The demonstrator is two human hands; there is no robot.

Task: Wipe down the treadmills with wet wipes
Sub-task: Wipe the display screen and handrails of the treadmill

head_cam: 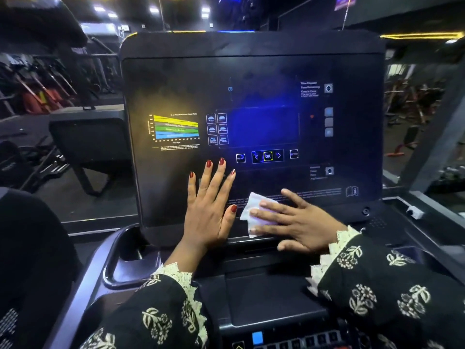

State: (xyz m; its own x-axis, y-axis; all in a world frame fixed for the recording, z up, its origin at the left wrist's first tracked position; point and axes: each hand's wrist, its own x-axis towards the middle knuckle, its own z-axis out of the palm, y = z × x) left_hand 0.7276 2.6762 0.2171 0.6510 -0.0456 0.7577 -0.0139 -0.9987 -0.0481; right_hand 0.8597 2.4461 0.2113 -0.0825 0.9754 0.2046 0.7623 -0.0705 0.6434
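Note:
A dark treadmill console (251, 96) fills the middle of the view, with a lit chart, buttons and a blue screen on its panel. My right hand (297, 222) lies flat with spread fingers on a white wet wipe (251, 212), pressing it against the lower edge of the panel. My left hand (208, 207) rests flat on the panel just left of the wipe, fingers straight and spread, holding nothing.
A cup holder recess (128, 253) sits at the console's lower left. A flat tray (271, 298) and a row of keys (289, 340) lie below my hands. Gym machines (45, 91) stand to the left, more equipment (415, 102) to the right.

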